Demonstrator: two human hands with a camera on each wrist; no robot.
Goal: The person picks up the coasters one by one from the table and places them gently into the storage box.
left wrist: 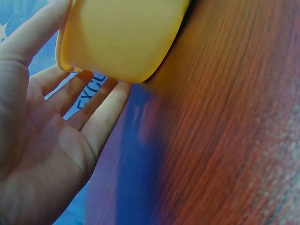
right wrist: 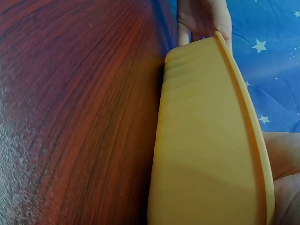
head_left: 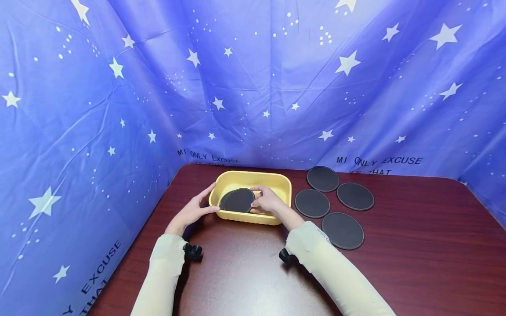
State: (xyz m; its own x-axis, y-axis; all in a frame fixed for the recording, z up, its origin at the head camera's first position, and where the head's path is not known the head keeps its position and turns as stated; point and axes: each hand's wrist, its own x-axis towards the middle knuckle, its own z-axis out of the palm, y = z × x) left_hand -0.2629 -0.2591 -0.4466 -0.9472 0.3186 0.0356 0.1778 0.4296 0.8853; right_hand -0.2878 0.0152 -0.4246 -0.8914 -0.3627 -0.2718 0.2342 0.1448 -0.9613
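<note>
A yellow plastic basket stands on the table. Inside it, at the left, lie overlapping round black coasters. My right hand reaches into the basket and grips the right edge of the top coaster. Part of that hand shows behind the basket's wall in the right wrist view. At the basket's left end, my left hand rests its fairly straight fingers against the outside, thumb at the front corner. The left wrist view shows these fingers touching the end wall.
Right of the basket, several more black coasters lie flat on the dark red wooden table, including a far one and a near one. A blue star-printed curtain hangs behind and at the sides.
</note>
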